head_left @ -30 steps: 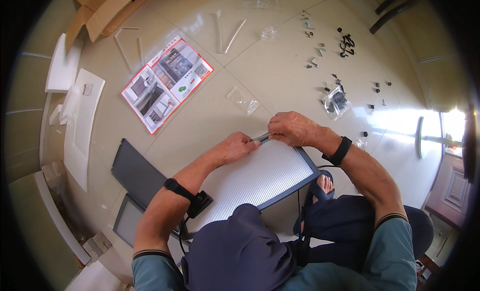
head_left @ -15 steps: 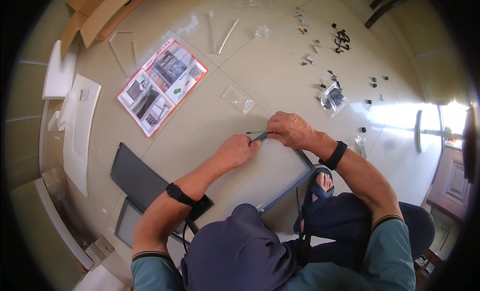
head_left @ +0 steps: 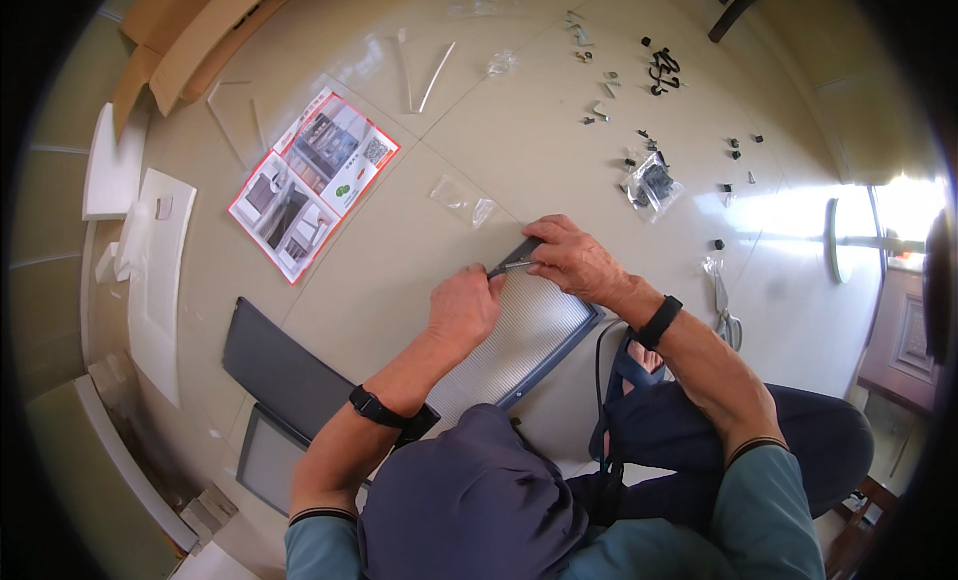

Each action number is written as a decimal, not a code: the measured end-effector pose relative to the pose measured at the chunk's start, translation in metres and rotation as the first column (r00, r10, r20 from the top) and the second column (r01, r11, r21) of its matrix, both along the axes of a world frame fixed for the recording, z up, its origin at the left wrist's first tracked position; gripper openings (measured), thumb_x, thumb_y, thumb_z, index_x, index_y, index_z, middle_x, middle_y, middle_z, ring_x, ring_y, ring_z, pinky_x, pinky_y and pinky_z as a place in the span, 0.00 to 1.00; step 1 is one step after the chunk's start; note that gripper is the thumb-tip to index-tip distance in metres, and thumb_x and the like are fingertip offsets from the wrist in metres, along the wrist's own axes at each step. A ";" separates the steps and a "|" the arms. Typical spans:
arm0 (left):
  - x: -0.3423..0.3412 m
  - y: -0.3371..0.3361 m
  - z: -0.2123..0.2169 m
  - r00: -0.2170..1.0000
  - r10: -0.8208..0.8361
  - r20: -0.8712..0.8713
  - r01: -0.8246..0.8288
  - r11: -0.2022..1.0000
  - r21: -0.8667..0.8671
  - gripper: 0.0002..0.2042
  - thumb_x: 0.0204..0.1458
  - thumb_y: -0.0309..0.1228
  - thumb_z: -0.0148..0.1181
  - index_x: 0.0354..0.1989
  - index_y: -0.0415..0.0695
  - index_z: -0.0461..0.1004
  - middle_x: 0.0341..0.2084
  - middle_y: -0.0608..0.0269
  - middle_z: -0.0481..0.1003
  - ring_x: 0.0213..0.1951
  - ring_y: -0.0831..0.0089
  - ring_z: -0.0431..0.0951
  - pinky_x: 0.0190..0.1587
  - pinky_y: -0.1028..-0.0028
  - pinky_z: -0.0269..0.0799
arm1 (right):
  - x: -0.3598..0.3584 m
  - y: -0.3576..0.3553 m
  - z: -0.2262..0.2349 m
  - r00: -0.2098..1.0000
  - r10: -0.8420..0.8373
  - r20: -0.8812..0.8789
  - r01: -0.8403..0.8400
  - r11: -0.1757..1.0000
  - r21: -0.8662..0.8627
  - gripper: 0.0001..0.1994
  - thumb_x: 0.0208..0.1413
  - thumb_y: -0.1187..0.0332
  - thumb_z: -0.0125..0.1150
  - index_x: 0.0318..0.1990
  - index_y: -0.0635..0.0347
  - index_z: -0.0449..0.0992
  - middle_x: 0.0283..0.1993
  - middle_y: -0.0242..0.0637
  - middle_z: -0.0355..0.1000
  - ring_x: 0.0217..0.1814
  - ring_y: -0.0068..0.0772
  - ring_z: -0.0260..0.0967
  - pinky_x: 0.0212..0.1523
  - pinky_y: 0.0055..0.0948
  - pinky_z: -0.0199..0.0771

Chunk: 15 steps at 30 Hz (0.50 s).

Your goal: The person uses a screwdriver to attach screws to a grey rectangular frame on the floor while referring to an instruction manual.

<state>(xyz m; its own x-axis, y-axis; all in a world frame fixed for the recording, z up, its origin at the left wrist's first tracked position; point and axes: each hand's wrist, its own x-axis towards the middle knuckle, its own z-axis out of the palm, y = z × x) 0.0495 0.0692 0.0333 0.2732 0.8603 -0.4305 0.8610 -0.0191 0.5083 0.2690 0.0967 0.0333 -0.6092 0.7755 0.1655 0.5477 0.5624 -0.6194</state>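
A ribbed, pale translucent panel with a dark grey frame [head_left: 561,356] stands tilted in front of my body. My left hand [head_left: 465,306] is closed on the frame's far edge, with the thumb side against it. My right hand [head_left: 579,259] pinches a slim metal screwdriver-like tool [head_left: 516,266], whose shaft points left along that edge. The tool's handle end is hidden in my fingers. My right fingertips also rest by the frame's far corner. To the left on the floor lie a dark grey panel [head_left: 284,358] and another framed panel [head_left: 267,458].
A printed leaflet [head_left: 314,181] lies far left, near an open cardboard box [head_left: 190,46]. White foam sheets [head_left: 160,281] lean at the left. Small black fittings [head_left: 662,71], a bag of black parts [head_left: 654,186] and scissors [head_left: 726,315] lie to the right.
The framed panel has been tilted more steeply. My left hand has shifted slightly left, and the tool's shaft now lies closer along the frame edge. The scissors show more fully.
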 end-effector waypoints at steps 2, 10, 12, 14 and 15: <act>0.000 0.001 -0.002 0.996 0.060 0.069 -0.067 0.993 0.098 0.15 0.58 0.38 0.55 0.34 0.35 0.74 0.33 0.43 0.77 0.36 0.44 0.79 0.41 0.52 0.74 | 0.000 -0.002 0.006 0.986 -0.119 -0.119 0.128 0.990 0.067 0.07 0.46 0.71 0.70 0.31 0.62 0.77 0.46 0.42 0.75 0.49 0.45 0.71 0.46 0.36 0.75; 0.001 0.018 0.004 0.985 0.144 0.093 -0.153 0.983 0.100 0.17 0.57 0.41 0.58 0.33 0.35 0.75 0.30 0.43 0.78 0.36 0.44 0.79 0.40 0.54 0.74 | 0.014 -0.011 0.037 0.857 -0.451 0.248 0.514 0.766 -0.386 0.10 0.55 0.65 0.63 0.40 0.61 0.78 0.32 0.46 0.77 0.35 0.51 0.75 0.38 0.40 0.75; 0.006 0.023 0.010 0.980 0.183 0.074 -0.186 0.982 0.030 0.20 0.57 0.45 0.58 0.33 0.35 0.76 0.29 0.42 0.78 0.36 0.43 0.78 0.41 0.54 0.74 | 0.017 -0.016 0.038 0.870 -0.450 0.203 0.491 0.748 -0.448 0.12 0.56 0.65 0.62 0.44 0.61 0.77 0.33 0.48 0.77 0.35 0.52 0.75 0.37 0.40 0.75; 0.009 0.026 0.011 0.987 0.161 -0.006 -0.161 0.985 0.060 0.24 0.57 0.50 0.58 0.30 0.35 0.76 0.26 0.41 0.78 0.34 0.44 0.79 0.39 0.54 0.74 | 0.021 -0.021 0.032 0.914 -0.391 0.112 0.394 0.787 -0.474 0.14 0.56 0.67 0.59 0.48 0.63 0.76 0.35 0.50 0.77 0.35 0.53 0.75 0.38 0.41 0.75; 0.010 0.026 0.010 0.988 0.157 -0.006 -0.157 0.986 0.060 0.24 0.57 0.50 0.58 0.30 0.35 0.76 0.26 0.41 0.78 0.34 0.44 0.79 0.39 0.54 0.74 | 0.021 -0.025 0.028 0.912 -0.394 0.111 0.398 0.786 -0.473 0.14 0.56 0.67 0.59 0.48 0.63 0.76 0.35 0.50 0.77 0.35 0.53 0.75 0.38 0.41 0.75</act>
